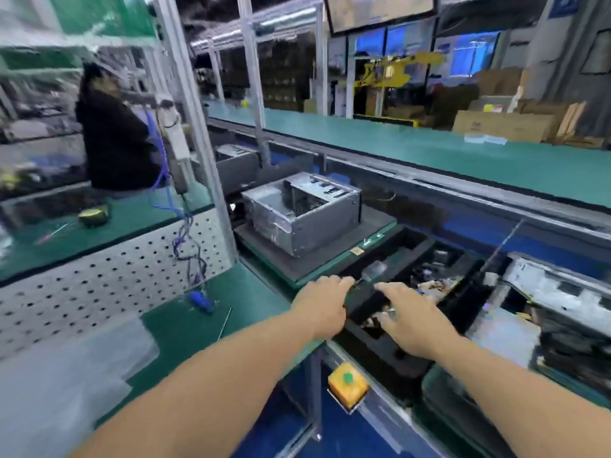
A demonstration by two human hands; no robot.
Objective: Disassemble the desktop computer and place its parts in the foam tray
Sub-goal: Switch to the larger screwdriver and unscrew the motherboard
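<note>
Two bare arms are reaching out from me toward the black foam tray (380, 345), which is lying on the conveyor line in front of me. My left hand (322, 304) is resting at the tray's near-left edge with its fingers loosely curled; motion blur is hiding whether they are gripping anything, so I cannot tell. My right hand (408, 320) is hovering over the tray's middle with its fingers spread and relaxed, grasping nothing. Small parts are lying in the tray's compartments under my right hand, too blurred to name. The computer case (302, 211) is sitting open-topped on a dark pad just beyond the tray, up and to the left of it. A second metal chassis (558, 294) is lying just right of the tray. A yellow box with a green button (347, 385) is hanging below the tray's near edge. A blue cable (186, 233) is dangling well left of the tray.
</note>
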